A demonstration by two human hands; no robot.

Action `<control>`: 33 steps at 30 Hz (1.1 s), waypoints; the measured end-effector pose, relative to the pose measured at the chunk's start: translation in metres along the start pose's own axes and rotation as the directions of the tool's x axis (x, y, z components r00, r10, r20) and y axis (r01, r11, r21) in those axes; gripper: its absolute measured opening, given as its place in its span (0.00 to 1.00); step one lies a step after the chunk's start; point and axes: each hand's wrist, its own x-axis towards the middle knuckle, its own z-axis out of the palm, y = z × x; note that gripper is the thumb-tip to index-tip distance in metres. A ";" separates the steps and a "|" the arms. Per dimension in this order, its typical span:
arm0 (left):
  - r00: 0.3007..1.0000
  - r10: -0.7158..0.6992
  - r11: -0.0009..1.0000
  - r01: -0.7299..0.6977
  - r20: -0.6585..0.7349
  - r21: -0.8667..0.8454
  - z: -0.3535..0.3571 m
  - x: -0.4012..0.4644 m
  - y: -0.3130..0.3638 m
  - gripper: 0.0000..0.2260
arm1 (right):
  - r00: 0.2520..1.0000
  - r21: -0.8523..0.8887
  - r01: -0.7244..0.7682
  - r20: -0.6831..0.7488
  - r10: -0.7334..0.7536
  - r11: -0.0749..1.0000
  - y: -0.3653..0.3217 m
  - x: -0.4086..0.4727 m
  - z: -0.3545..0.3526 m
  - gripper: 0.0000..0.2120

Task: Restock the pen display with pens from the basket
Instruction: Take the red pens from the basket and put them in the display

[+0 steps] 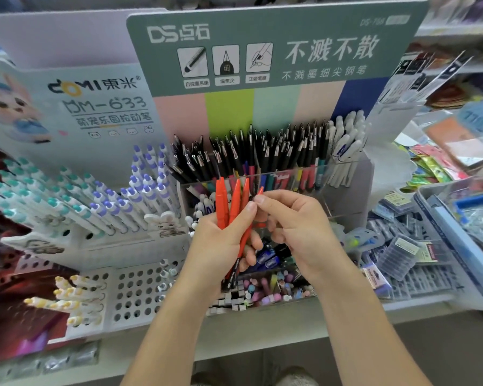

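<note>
Gripping a bunch of red pens (229, 207) in your left hand (221, 240), you hold them upright with their pointed ends fanned toward twelve o'clock, fingers curled round the barrels. Your right hand (293, 227) sits just beside it at three o'clock, thumb and forefinger pinching the tip of the rightmost red pen.

Directly behind the bunch, at twelve o'clock, stands the clear pen display (343, 176), its back compartment packed with black-capped pens (262, 151) and, toward one o'clock, white pens (346, 143). A green header card (276, 48) rises above it.

At nine o'clock a white tiered rack (134, 291) holds teal-capped pens (39, 196) and purple-capped pens (140, 190), with yellow-capped ones lower down at eight o'clock. Below your hands, at six o'clock, a clear tray carries small pastel pieces (271, 291). At three o'clock a blue basket (455, 240) sits by the shelf; whether it holds pens you cannot tell.
</note>
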 end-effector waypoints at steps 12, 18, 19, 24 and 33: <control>0.952 0.102 0.975 -0.154 -0.290 -0.163 -0.028 -0.001 0.002 0.12 | 0.763 -0.231 0.539 -0.274 -0.586 0.810 0.002 0.006 -0.010 0.06; 0.958 0.089 0.977 -0.136 -0.272 -0.162 -0.030 0.000 -0.003 0.12 | 0.795 -0.602 0.452 -0.063 -0.603 0.658 0.035 0.019 0.001 0.06; 0.961 0.086 0.978 -0.132 -0.264 -0.159 -0.029 -0.001 -0.003 0.12 | 0.799 -0.628 0.435 -0.060 -0.598 0.645 0.036 0.022 0.000 0.07; 0.971 0.076 0.980 -0.114 -0.227 -0.161 -0.030 0.000 -0.004 0.13 | 0.860 -0.659 0.336 -0.078 -0.505 0.673 0.034 0.031 -0.005 0.08; 0.974 0.089 0.979 -0.124 -0.206 -0.163 -0.026 0.004 0.001 0.14 | 0.922 -0.701 0.307 0.053 -0.382 0.644 0.029 0.031 -0.007 0.08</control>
